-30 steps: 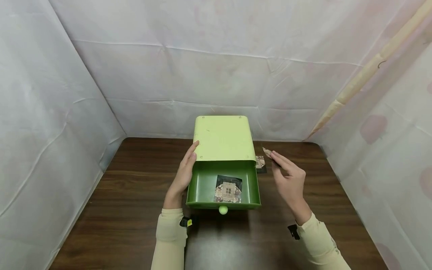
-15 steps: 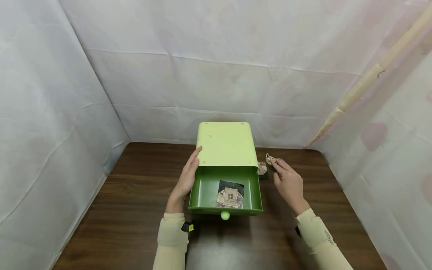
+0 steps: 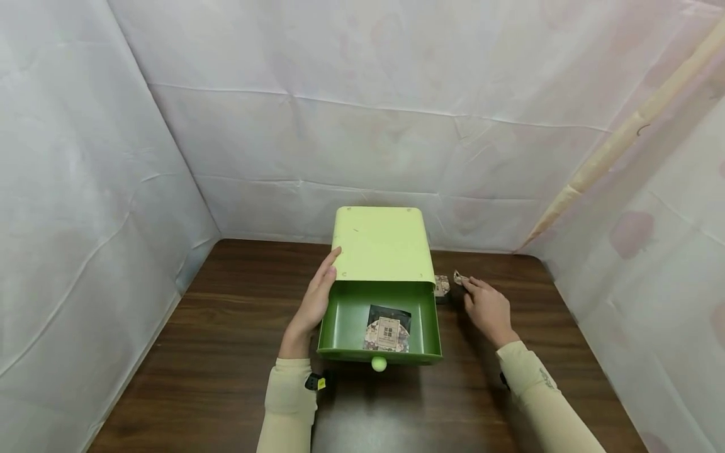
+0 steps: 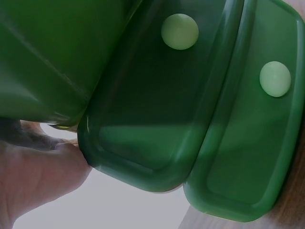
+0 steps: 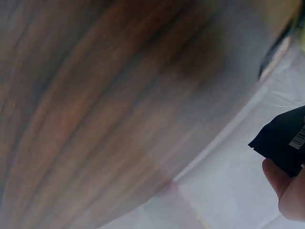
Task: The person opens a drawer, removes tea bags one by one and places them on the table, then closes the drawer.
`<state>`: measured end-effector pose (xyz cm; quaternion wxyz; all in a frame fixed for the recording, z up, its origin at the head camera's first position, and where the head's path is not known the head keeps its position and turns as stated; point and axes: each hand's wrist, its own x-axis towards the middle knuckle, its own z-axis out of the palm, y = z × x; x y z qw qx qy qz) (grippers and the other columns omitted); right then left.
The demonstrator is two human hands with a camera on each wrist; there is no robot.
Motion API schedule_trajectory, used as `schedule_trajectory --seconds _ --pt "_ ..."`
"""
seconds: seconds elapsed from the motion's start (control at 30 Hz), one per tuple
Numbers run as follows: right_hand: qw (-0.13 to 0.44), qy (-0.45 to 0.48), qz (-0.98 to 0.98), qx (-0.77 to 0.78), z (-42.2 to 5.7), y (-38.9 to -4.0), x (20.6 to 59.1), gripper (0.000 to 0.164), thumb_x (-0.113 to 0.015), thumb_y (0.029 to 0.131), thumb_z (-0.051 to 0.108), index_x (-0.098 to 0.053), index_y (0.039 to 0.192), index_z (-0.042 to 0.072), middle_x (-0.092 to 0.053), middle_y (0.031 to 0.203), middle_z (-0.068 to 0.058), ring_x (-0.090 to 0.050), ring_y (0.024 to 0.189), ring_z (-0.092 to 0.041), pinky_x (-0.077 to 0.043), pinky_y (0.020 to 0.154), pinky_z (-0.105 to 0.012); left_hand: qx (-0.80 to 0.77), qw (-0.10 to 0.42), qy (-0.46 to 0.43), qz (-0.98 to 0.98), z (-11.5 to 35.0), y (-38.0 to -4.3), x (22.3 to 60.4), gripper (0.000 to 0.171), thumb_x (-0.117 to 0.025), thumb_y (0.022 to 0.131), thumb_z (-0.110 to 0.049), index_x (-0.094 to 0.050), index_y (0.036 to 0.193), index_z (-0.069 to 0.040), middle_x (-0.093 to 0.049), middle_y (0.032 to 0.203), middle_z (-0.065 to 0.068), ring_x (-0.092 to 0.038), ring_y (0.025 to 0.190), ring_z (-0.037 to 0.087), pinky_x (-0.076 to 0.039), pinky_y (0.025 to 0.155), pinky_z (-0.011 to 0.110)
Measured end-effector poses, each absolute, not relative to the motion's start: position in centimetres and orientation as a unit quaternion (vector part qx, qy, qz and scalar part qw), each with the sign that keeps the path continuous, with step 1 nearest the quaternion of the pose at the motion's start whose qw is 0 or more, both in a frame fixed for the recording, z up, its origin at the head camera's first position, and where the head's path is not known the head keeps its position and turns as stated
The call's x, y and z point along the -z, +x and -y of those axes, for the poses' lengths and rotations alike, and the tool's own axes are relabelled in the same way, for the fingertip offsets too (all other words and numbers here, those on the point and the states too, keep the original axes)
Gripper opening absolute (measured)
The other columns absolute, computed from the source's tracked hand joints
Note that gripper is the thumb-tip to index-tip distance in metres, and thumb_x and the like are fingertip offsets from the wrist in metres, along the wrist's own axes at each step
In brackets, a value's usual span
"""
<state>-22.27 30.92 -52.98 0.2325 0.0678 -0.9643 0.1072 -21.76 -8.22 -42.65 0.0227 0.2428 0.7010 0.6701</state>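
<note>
A light green drawer box [image 3: 382, 245] stands on the table, its dark green top drawer [image 3: 347, 318] pulled out. Inside that drawer lies a black printed sachet [image 3: 388, 329]. My left hand [image 3: 313, 306] rests against the box's left side with fingers extended along it. To the right of the box, my right hand [image 3: 490, 311] pinches another sachet [image 3: 460, 279] low over the table; its black back with a barcode shows in the right wrist view. One more sachet [image 3: 442, 286] lies beside the box, partly hidden by it.
Below the pulled-out drawer, two closed drawer fronts [image 4: 143, 133] with round pale knobs [image 4: 179, 31] show in the left wrist view. Pale curtains [image 3: 368, 145] hang behind and beside the dark wooden table [image 3: 226, 340].
My right hand has lowered toward the table at the box's right, carrying the pinched sachet down. The left hand stays against the box. The head view has shifted slightly.
</note>
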Motion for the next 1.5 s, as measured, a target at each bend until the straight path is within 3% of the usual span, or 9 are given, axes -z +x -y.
schedule_trajectory --seconds 0.13,0.3,0.4,0.7,0.77,0.97,1.3,1.5 --pt "0.190 0.038 0.975 -0.105 -31.7 -22.6 54.1 0.036 -0.058 0.086 0.013 -0.063 0.121 0.009 -0.060 0.121 -0.019 -0.036 0.036 -0.016 -0.028 0.033 -0.031 -0.673 0.032 0.243 -0.698 8.0 -21.7 42.6 0.046 -0.021 0.105 -0.023 -0.015 0.150 -0.012 -0.007 0.156 0.008 -0.003 0.139 0.019 -0.007 0.110 0.057" --pt "0.157 0.030 0.981 -0.109 -32.2 -22.8 55.0 0.037 -0.054 0.088 0.016 -0.061 0.123 0.009 -0.059 0.124 -0.020 -0.032 0.034 -0.015 -0.027 0.032 -0.030 -0.676 0.039 0.241 -0.695 7.7 -21.6 42.7 0.047 -0.022 0.105 -0.024 -0.015 0.150 -0.013 -0.007 0.156 0.007 -0.003 0.139 0.019 -0.006 0.110 0.057" --pt "0.152 0.032 0.982 -0.105 -32.5 -23.0 55.5 0.035 -0.054 0.087 0.014 -0.063 0.121 0.008 -0.059 0.123 -0.020 -0.038 0.037 -0.018 -0.028 0.033 -0.031 -0.676 0.043 0.240 -0.695 7.5 -21.6 42.7 0.047 -0.022 0.105 -0.025 -0.016 0.150 -0.014 -0.007 0.156 0.006 -0.003 0.139 0.018 -0.007 0.110 0.057" --pt "0.126 0.045 0.986 -0.101 -33.3 -23.7 56.5 0.037 -0.056 0.084 0.012 -0.064 0.119 0.008 -0.060 0.120 -0.021 -0.058 0.060 -0.037 -0.041 0.039 -0.041 -0.668 0.048 0.238 -0.704 7.4 -21.5 42.6 0.046 -0.022 0.105 -0.025 -0.017 0.150 -0.015 -0.008 0.156 0.006 -0.004 0.139 0.019 -0.009 0.110 0.058" --pt "0.122 0.052 0.986 -0.103 -33.3 -23.8 56.6 0.037 -0.058 0.083 0.011 -0.064 0.119 0.007 -0.061 0.120 -0.021 -0.060 0.072 -0.042 -0.046 0.043 -0.046 -0.664 0.049 0.236 -0.708 7.4 -21.5 42.6 0.046 -0.022 0.105 -0.024 -0.017 0.150 -0.015 -0.008 0.156 0.006 -0.004 0.139 0.019 -0.010 0.110 0.057" --pt "0.113 0.073 0.984 -0.113 -33.9 -24.4 57.0 0.039 -0.060 0.079 0.008 -0.063 0.118 0.003 -0.058 0.123 -0.023 -0.056 0.097 -0.047 -0.049 0.052 -0.053 -0.666 0.049 0.239 -0.705 7.5 -21.6 42.4 0.046 -0.022 0.105 -0.025 -0.016 0.150 -0.015 -0.008 0.156 0.005 -0.004 0.139 0.017 -0.009 0.111 0.056" --pt "0.091 0.098 0.983 -0.125 -34.6 -24.8 57.5 0.043 -0.059 0.072 0.006 -0.063 0.115 0.000 -0.054 0.127 -0.023 -0.057 0.095 -0.045 -0.050 0.063 -0.053 -0.665 0.044 0.234 -0.708 7.7 -21.8 42.3 0.046 -0.022 0.105 -0.025 -0.016 0.150 -0.015 -0.007 0.156 0.006 -0.004 0.139 0.019 -0.010 0.110 0.058" --pt "0.077 0.117 0.982 -0.130 -34.2 -25.0 57.2 0.046 -0.060 0.071 0.003 -0.063 0.117 0.001 -0.049 0.131 -0.026 -0.048 0.112 -0.045 -0.050 0.068 -0.053 -0.661 0.034 0.223 -0.716 8.0 -21.4 42.2 0.046 -0.022 0.105 -0.024 -0.017 0.149 -0.015 -0.009 0.155 0.005 -0.005 0.139 0.019 -0.010 0.110 0.058"
